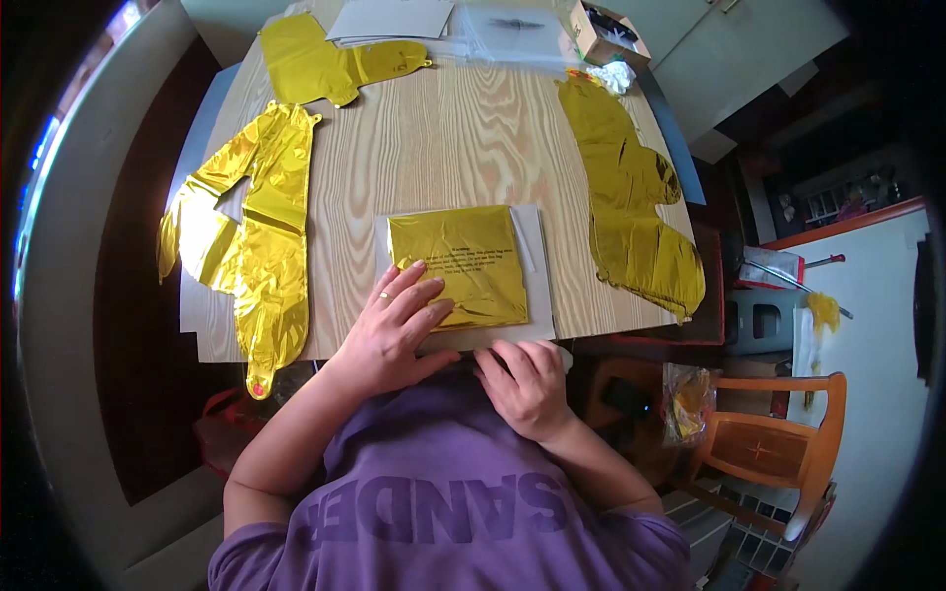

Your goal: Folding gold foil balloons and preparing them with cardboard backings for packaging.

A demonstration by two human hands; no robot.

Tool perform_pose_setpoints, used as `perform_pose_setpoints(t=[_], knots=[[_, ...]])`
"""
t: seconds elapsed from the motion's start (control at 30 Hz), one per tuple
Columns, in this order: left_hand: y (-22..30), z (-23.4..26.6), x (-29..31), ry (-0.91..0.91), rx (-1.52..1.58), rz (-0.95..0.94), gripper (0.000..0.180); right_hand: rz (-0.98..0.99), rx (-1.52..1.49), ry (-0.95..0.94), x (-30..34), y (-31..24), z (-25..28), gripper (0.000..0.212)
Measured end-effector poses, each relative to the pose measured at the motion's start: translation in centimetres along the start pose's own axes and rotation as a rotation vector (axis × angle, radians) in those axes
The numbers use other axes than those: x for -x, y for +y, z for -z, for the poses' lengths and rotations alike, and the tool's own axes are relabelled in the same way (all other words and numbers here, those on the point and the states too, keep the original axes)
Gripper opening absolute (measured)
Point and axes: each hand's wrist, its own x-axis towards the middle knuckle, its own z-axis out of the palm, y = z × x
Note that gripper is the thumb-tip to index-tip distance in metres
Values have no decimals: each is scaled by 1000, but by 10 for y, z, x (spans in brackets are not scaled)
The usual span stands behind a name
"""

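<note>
A folded gold foil sheet in a clear plastic bag (468, 241), printed with small dark text, lies on a pale grey card (542, 295) at the table's near edge. My left hand (394, 330) rests on the bag's lower left part, fingers stretched out and a ring on one of them. At the card's lower edge my right hand (527, 384) is closed with fingers curled; what it pinches, if anything, is hidden. To the left lies a flat, shiny gold foil balloon (271, 227). Another flat gold balloon (631, 187) lies to the right.
A third gold foil balloon (301, 59) lies at the far left, beside white sheets (389, 20). Clear plastic bags (512, 34), an open cardboard box (611, 34) and crumpled white tissue (616, 77) are at the far right. A wooden chair (764, 448) stands right of me.
</note>
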Motion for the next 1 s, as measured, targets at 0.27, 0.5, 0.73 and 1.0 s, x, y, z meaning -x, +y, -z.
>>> perform_pose_setpoints(t=[0.27, 0.5, 0.73, 1.0], knots=[[1, 1, 1, 42, -4, 28, 59, 98, -39, 58, -2, 10, -7, 27], [4, 2, 0, 32, -20, 59, 58, 84, -111, 46, -2, 10, -7, 27], [4, -4, 0, 65, 15, 146, 61, 49, -94, 54, -3, 9, -6, 25], [-4, 25, -15, 42, 109, 218, 41, 67, -78, 62, 1, 10, -4, 23]])
